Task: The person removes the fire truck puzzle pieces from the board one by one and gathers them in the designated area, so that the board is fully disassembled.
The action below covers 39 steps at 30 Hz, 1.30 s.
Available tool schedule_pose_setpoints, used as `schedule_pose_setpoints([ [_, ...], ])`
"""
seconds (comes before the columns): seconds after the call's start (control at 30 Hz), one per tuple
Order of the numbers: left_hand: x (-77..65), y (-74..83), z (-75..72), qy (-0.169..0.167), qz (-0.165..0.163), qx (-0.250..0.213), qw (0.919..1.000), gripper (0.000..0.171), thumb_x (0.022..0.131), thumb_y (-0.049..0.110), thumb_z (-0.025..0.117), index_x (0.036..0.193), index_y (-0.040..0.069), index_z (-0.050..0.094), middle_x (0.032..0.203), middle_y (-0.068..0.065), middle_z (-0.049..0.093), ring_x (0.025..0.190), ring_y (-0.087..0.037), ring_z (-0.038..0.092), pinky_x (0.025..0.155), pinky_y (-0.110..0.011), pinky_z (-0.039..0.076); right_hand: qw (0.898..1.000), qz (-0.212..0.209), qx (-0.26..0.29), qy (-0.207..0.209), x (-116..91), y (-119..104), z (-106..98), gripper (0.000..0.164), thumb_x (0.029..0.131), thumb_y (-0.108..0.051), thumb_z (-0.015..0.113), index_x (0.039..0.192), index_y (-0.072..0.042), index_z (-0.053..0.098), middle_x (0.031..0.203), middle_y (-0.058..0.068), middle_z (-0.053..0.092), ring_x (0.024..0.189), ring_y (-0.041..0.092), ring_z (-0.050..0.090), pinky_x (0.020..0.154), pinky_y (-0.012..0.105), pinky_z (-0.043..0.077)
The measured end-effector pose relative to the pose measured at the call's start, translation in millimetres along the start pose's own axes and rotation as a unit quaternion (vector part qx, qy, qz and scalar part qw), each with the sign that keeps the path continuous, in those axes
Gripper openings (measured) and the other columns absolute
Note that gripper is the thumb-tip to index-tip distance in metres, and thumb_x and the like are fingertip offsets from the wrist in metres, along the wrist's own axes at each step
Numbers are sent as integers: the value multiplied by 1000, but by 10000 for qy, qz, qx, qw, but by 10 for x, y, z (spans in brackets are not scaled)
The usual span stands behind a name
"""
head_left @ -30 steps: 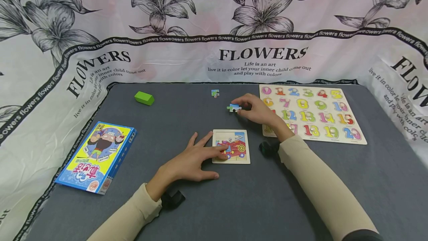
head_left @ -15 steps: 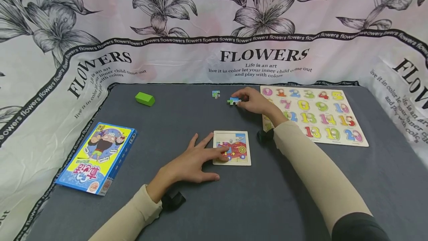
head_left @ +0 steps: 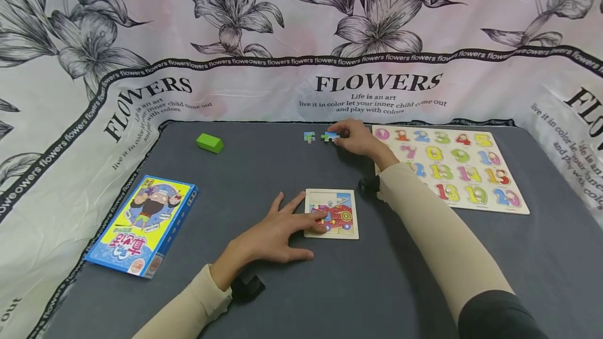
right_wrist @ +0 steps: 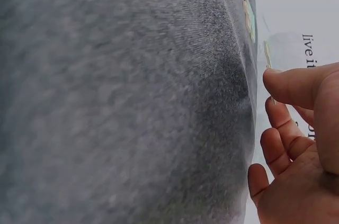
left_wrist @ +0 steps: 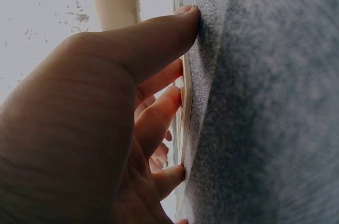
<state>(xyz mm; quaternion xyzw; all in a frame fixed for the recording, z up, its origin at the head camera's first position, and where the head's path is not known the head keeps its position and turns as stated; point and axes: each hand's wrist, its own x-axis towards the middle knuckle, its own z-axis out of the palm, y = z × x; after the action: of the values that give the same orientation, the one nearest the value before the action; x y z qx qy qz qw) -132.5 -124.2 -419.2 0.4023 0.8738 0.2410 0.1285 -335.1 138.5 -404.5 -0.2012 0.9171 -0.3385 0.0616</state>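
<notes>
In the head view, my right hand (head_left: 358, 140) pinches a small blue and green jigsaw piece (head_left: 328, 137) between thumb and fingers at the back of the table. A second jigsaw piece (head_left: 309, 137) lies just left of it, a narrow gap apart. The right wrist view shows the pinched piece (right_wrist: 267, 54) nearly edge-on, off the cloth. My left hand (head_left: 275, 234) rests with spread fingers on the left side of a small framed jigsaw (head_left: 345, 213) with a red vehicle picture. Its thumb lies on the cloth. Part of the picture is hidden under the fingers.
A wooden number board (head_left: 471, 164) lies at the right, partly behind the right forearm. On the left are a blue and yellow box (head_left: 143, 224) and a green block (head_left: 209, 143). A flower-printed sheet (head_left: 377, 88) hangs behind the dark grey table (head_left: 254, 171).
My right hand has moved the pinched jigsaw piece away toward the back of the table, level with and closer to the second piece. My left hand stays on the framed jigsaw.
</notes>
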Motion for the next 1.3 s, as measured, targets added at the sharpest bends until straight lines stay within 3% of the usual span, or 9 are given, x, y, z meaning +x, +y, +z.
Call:
schedule_pose_setpoints([
  [0.23, 0, 19, 24, 0, 16, -81, 10000, 51, 90, 44, 77, 137, 33, 63, 162, 15, 39, 161, -33, 5, 119, -73, -5, 9985, 305, -457, -69, 66, 103, 52, 35, 97, -15, 62, 132, -11, 68, 132, 15, 66, 118, 34, 55, 105, 59, 33],
  [0.57, -5, 5, 28, 36, -25, -57, 10000, 52, 89, 45, 77, 138, 34, 63, 162, 17, 39, 161, -32, 5, 120, -72, -5, 9982, 385, -439, -98, 71, 112, 19, 38, 98, -15, 60, 135, -11, 66, 136, 17, 63, 126, 38, 51, 111, 64, 27],
  [0.83, 1, 3, 13, 13, -32, -7, 10000, 52, 90, 45, 76, 138, 34, 63, 162, 18, 38, 161, -31, 4, 121, -71, -5, 9990, 209, -307, 257, 44, 178, 13, 41, 94, -20, 71, 134, -9, 67, 133, 19, 65, 127, 36, 55, 111, 54, 39],
  [1.1, -4, 3, 6, -43, -95, 18, 9999, 51, 90, 45, 76, 138, 35, 63, 162, 19, 37, 161, -29, 2, 121, -69, -6, 9976, 190, -377, 549, 37, 194, 44, 36, 91, -22, 76, 124, -10, 74, 125, 19, 67, 119, 35, 54, 105, 54, 38],
  [1.3, -7, 3, 10, -48, -117, 57, 9999, 51, 90, 46, 76, 138, 35, 63, 162, 20, 37, 161, -29, 3, 122, -68, -6, 9969, 410, -314, 595, 46, 183, 84, 35, 92, -25, 74, 124, -11, 74, 129, 18, 65, 123, 35, 51, 109, 57, 32],
])
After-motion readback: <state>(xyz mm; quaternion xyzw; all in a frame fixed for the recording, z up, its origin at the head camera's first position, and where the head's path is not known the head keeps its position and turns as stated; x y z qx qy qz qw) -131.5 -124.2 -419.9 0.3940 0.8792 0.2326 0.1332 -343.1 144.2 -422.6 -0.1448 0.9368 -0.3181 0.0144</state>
